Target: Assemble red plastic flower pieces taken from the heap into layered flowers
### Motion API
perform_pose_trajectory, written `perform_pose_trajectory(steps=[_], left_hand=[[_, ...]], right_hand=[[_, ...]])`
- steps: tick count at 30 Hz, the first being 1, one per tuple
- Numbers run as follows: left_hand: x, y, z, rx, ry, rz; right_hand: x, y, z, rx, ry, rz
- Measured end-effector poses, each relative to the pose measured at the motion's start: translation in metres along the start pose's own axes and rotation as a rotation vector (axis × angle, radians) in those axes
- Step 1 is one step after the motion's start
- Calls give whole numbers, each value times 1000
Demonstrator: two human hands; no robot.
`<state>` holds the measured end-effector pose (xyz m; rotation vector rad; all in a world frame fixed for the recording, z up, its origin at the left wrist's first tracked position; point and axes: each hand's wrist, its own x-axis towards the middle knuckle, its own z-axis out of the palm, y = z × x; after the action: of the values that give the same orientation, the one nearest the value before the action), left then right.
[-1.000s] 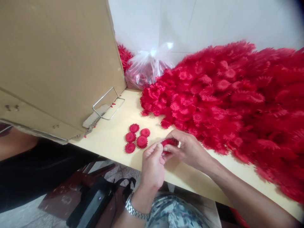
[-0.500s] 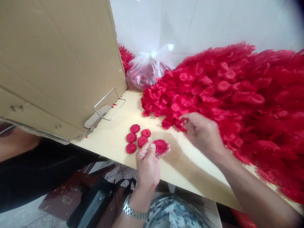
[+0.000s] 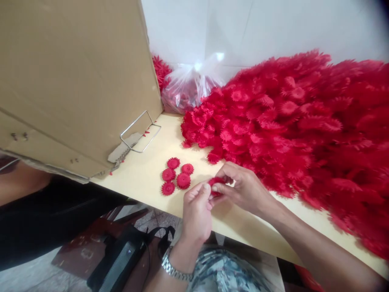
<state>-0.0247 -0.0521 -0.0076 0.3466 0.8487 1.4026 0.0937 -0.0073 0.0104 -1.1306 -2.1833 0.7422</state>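
Piece (image 3: 216,186), red, mostly hidden by fingers: pinched between left hand (image 3: 197,213) and right hand (image 3: 246,188), both closed on it, together over table (image 3: 142,172) near front edge. Risks: creased rim, from uneven pinch; drop off edge, from slack fingers. Discs (image 3: 183,181), red, toothed, five: just beyond left hand; stray knuckle could scatter them. Heap (image 3: 273,134), red toothed pieces: crowding right hand's far side. Box (image 3: 75,77), cardboard: walling off left end. Bag (image 3: 184,94), clear plastic: between box and heap.
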Motion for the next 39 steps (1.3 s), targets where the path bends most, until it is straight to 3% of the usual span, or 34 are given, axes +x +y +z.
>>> perform_pose_trajectory(steps=[5,9,13,16,19,22,24,27,30,39], left_hand=[[-2,-6,-2,53,6,52],[-1,-4,-4,51,63,85],[0,1,-4,36,103,79],[0,3,-4,-8,77,42],[1,2,-4,-64,85,26],[1,-1,-4,-56,31,26],[0,-3,-2,-15,-26,22],[-1,-5,-1,25,-35,43],[-3,-7,-3,31,-7,68],[0,-13,-10,44,54,93]], right_hand=[[-2,1,1,73,14,-23],[1,5,-3,-97,119,-17],[22,19,-37,-465,405,3],[36,29,-64,-748,446,63],[30,26,-58,-589,345,6],[11,14,-26,-189,55,-7],[1,7,-6,-41,-15,39],[-5,3,6,134,-14,82],[-5,3,4,202,-23,82],[-6,0,8,-28,38,-39]])
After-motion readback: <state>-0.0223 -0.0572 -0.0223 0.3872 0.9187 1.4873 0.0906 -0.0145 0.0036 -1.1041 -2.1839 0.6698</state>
